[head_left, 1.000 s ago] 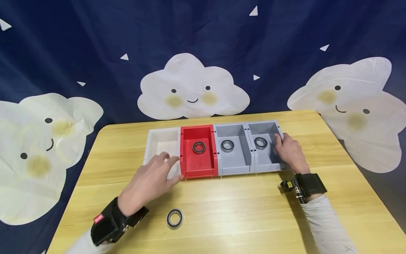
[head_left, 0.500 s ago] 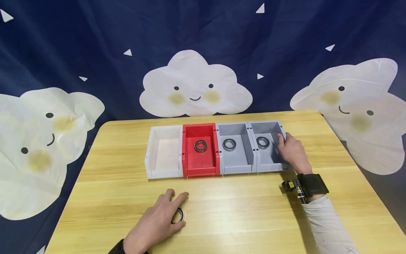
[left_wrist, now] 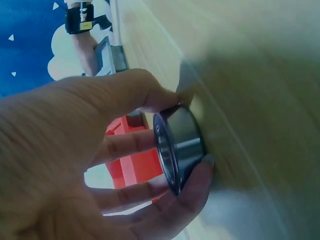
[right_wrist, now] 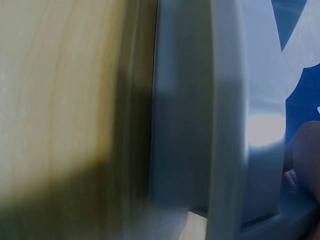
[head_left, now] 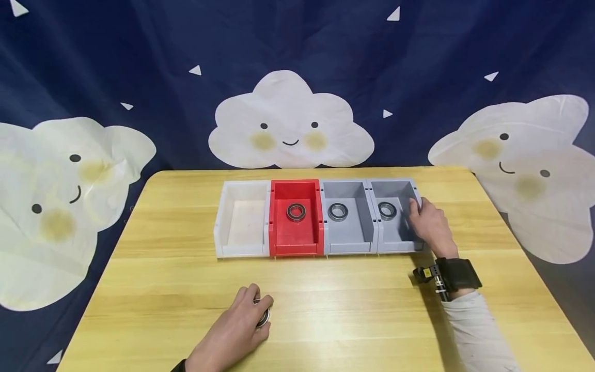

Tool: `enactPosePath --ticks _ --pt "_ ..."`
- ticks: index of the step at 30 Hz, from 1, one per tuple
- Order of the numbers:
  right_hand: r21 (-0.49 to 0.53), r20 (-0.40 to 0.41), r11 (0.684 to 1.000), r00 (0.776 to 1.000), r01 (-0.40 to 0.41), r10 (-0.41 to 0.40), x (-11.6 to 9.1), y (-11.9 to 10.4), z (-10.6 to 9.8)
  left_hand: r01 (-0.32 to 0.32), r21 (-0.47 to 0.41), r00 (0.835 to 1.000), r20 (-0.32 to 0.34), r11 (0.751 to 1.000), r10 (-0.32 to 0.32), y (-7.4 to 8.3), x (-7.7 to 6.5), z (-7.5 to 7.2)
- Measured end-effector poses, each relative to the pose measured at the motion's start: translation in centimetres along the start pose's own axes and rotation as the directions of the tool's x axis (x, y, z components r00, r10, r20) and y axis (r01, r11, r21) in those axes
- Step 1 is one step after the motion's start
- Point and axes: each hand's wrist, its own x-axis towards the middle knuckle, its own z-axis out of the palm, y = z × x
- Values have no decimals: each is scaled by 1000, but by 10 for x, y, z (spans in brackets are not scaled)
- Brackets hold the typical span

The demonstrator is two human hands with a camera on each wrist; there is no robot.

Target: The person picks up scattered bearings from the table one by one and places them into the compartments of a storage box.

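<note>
In the head view my left hand (head_left: 232, 330) is low on the table, gripping a ball bearing (head_left: 264, 318). The left wrist view has this bearing (left_wrist: 182, 142) on edge between thumb and fingers, close over the wood. My right hand (head_left: 432, 227) holds the right wall of the far-right grey bin (head_left: 396, 235), its thumb over the inner side. That bin has a bearing (head_left: 387, 210) in it. Another bearing (head_left: 338, 211) lies in the second grey bin (head_left: 348, 235), and one more bearing (head_left: 296, 211) in the red bin (head_left: 295, 236). The white bin (head_left: 245, 222) at the left holds nothing.
The bins stand side by side in a row towards the back of the wooden table (head_left: 353, 320). Behind the table's far edge hangs a dark blue curtain (head_left: 325, 36) with smiling clouds. In the right wrist view the grey bin's wall (right_wrist: 185, 110) fills the middle.
My left hand has moved back from beside the white bin to the loose bearing on the table, and its fingers have closed on it. My right hand stays on the grey bin.
</note>
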Motion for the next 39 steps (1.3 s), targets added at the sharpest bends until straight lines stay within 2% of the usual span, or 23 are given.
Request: enactPosePath --ticks 6,10,13,18,25,29,34,39 --pt "-6 4 1000 1000 -9 9 -3 3 1 -59 48 994 -88 997 63 -1 1 5" --pt "-7 1 1000 1000 -26 26 -6 6 1 -66 35 993 -94 997 69 -1 4 4" --pt "-9 -4 1000 1000 -29 29 -8 8 1 -60 19 994 -94 998 62 -1 8 -3" --pt "-13 -15 1000 1000 -19 18 -8 11 2 -69 31 989 -131 997 72 -4 19 -24" --pt "-10 -19 1000 1000 -7 7 -6 11 2 -20 92 989 -142 996 33 -7 38 -67" --pt "-9 -16 1000 1000 -10 10 -5 9 2 -49 114 975 -208 992 72 -12 52 -88" --pt "-11 1 1000 1000 2 -2 -2 6 2 -101 145 947 -288 984 139 -18 66 -110" --pt "-7 2 1000 1000 5 -5 -1 2 1 -116 152 935 -317 982 159 -21 81 -128"
